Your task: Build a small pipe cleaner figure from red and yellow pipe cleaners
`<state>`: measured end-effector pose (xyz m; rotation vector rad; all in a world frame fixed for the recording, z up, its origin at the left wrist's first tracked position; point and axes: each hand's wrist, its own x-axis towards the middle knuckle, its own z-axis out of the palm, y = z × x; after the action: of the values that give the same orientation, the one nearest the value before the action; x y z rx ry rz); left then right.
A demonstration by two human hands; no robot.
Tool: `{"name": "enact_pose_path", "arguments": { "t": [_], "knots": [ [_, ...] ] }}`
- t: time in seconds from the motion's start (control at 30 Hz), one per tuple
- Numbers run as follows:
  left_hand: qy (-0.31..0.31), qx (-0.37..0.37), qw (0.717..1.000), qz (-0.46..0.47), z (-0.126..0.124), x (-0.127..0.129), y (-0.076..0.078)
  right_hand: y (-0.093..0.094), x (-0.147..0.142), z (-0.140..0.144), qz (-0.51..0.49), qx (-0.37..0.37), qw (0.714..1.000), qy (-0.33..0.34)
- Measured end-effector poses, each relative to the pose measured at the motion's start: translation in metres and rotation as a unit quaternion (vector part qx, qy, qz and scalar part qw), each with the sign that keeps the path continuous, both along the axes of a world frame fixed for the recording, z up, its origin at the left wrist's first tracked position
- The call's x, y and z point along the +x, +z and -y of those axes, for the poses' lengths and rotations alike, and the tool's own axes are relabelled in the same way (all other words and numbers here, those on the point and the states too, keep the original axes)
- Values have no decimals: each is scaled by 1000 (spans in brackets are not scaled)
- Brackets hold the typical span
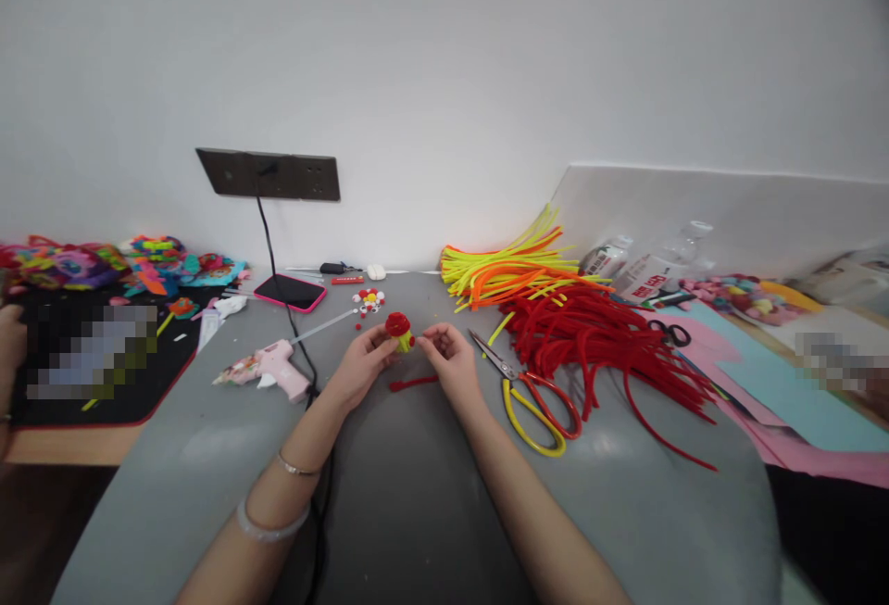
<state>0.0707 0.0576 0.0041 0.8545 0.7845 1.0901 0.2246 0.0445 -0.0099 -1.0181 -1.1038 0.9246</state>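
Note:
A small red-and-yellow pipe cleaner figure [398, 328] is pinched between the fingertips of my left hand [362, 362], above the middle of the grey table. Close against its right side is my right hand [450, 361], thumb and fingertips pressed together near a small red tip. Whether that hand grips the red tip or something finer, I cannot make out. Beneath the hands a short red pipe cleaner [411, 384] lies on the table, partly behind my right hand. Open-bladed scissors [522, 381] with one yellow and one orange handle rest to the right.
Red pipe cleaners [590, 332] and yellow-orange ones [507, 267] are heaped at right. A pink glue gun [274, 367] with a black cord lies left, near a phone [290, 292] and pom-poms [369, 299]. Bottles [653, 270] stand back right. Another person's hand [11, 341] shows far left.

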Motion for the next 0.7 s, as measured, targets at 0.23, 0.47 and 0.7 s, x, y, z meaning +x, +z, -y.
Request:
{"name": "enact_pose_path", "arguments": {
  "t": [0.23, 0.47, 0.7],
  "knots": [
    [1, 8, 1000, -5, 0, 0, -2, -1, -1, 0, 20, -16, 999, 31],
    [-2, 17, 1000, -11, 1, 1, -1, -2, 0, 0, 13, -24, 999, 42],
    [5, 5, 1000, -10, 1, 0, 1, 2, 4, -1, -12, -23, 999, 21]
  ]
}}
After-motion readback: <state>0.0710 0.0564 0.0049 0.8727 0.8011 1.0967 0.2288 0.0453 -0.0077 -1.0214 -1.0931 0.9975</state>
